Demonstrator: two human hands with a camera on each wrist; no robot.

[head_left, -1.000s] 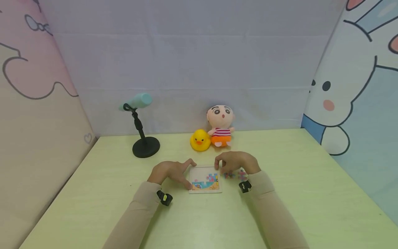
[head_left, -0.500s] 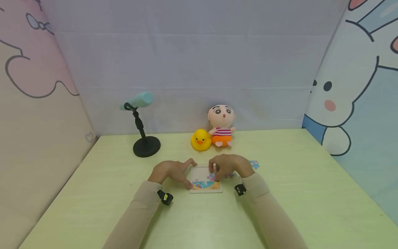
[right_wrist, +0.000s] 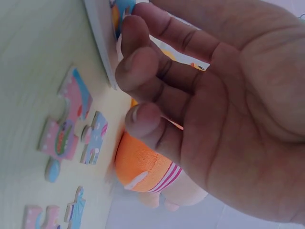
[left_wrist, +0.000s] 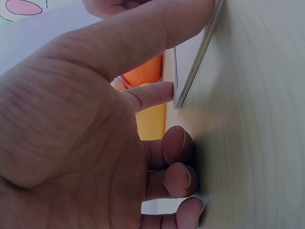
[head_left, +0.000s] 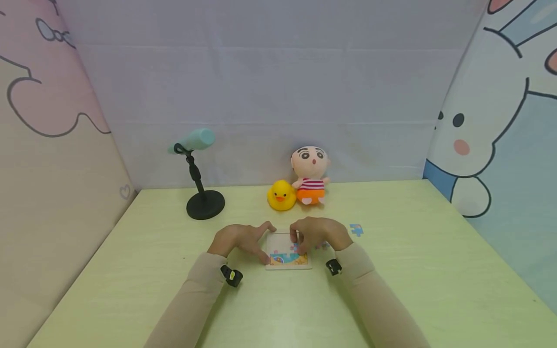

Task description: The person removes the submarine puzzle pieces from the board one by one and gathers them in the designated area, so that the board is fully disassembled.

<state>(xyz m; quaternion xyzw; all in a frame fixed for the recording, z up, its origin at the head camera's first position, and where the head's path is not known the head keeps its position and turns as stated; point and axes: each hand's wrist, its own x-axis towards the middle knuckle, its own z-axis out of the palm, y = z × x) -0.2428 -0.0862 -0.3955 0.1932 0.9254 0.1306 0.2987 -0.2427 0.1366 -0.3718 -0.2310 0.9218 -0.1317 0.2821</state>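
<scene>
A small square jigsaw board (head_left: 282, 239) lies flat on the table, with puzzle pieces (head_left: 285, 258) fitted along its near side and up the right. My left hand (head_left: 243, 238) braces its left side: in the left wrist view the thumb (left_wrist: 157, 28) lies over the board and the index fingertip touches a corner. Above the board's right part is my right hand (head_left: 319, 232), fingers bent down; in the right wrist view its fingertips (right_wrist: 138, 67) hover close to a blue printed patch (right_wrist: 125, 8). Whether they pinch a piece is hidden.
Loose puzzle pieces lie right of the board, such as a blue one (head_left: 356, 230) and a pink one (right_wrist: 61, 136). Behind stand a yellow duck (head_left: 281, 195) and a plush doll (head_left: 311, 176). A black stand (head_left: 204, 205) holds a mint cylinder (head_left: 197, 140) at back left.
My right hand has moved left and slightly nearer, from the board's right edge to over its right part, uncovering a blue loose piece. My left hand stays on the board.
</scene>
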